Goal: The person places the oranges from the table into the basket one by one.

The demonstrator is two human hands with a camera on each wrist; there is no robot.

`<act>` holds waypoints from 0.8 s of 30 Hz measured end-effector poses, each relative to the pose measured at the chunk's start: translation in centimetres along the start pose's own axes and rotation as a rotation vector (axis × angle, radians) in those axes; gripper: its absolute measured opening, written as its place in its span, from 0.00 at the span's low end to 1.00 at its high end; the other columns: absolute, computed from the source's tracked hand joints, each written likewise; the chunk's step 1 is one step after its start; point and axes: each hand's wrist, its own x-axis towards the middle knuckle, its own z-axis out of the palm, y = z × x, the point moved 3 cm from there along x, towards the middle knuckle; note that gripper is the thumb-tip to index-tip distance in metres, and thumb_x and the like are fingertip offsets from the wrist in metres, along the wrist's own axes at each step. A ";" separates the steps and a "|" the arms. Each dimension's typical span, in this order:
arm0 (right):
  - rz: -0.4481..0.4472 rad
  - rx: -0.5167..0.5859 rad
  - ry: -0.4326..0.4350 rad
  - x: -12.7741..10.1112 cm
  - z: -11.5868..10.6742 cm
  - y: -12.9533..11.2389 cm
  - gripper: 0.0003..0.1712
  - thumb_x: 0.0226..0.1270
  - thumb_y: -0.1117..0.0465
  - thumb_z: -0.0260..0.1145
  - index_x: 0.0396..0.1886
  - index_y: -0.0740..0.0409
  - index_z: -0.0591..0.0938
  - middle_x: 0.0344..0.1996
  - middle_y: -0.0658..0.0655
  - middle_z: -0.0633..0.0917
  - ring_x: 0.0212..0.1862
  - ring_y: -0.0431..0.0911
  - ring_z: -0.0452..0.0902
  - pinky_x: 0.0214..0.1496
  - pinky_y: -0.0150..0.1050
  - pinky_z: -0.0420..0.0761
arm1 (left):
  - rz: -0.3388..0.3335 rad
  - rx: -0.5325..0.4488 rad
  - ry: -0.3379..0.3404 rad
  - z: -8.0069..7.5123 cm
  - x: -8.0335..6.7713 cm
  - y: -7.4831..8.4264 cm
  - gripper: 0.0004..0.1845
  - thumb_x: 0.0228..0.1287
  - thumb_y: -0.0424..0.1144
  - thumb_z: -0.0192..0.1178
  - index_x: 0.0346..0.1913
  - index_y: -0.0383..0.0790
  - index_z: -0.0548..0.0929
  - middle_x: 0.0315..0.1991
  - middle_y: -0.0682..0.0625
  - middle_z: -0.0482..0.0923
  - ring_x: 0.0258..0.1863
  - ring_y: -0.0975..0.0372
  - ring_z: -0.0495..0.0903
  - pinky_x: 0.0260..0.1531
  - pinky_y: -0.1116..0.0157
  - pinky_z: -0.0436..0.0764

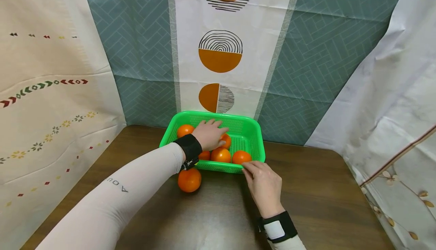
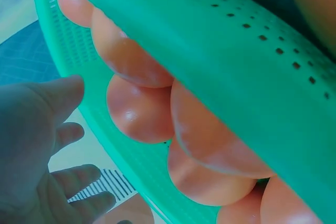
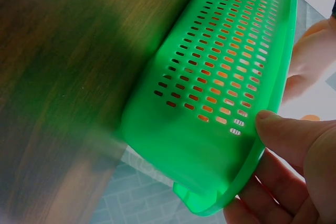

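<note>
Fingers (image 1: pixel 218 125) of the left hand (image 1: pixel 208 134) spread loosely over oranges (image 1: pixel 220 154) inside the green basket (image 1: pixel 250 130), gripping nothing; the right hand (image 1: pixel 263 183) pinches its near rim.

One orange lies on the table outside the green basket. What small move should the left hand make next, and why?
Probably draw the left hand back out of the green basket toward the orange on the table. The hand is open above the oranges inside, holding none, and the right hand pinches the near rim, steadying the basket.
</note>
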 end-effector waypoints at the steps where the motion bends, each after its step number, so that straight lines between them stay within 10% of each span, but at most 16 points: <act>1: -0.001 0.000 -0.001 0.0 0.0 0.0 0.14 0.57 0.55 0.80 0.44 0.44 0.91 0.39 0.45 0.88 0.41 0.45 0.85 0.30 0.42 0.82 | 0.002 0.000 0.009 0.0 -0.2 -0.1 0.31 0.74 0.59 0.54 0.76 0.55 0.67 0.76 0.42 0.60 0.75 0.44 0.58 0.70 0.43 0.60; 24: -0.011 0.008 0.020 0.0 0.0 0.0 0.13 0.57 0.56 0.80 0.43 0.45 0.91 0.39 0.46 0.88 0.41 0.45 0.85 0.30 0.43 0.82 | 0.044 -0.021 0.315 -1.1 -7.4 -3.0 0.33 0.71 0.60 0.59 0.73 0.47 0.72 0.73 0.42 0.66 0.72 0.43 0.63 0.66 0.42 0.65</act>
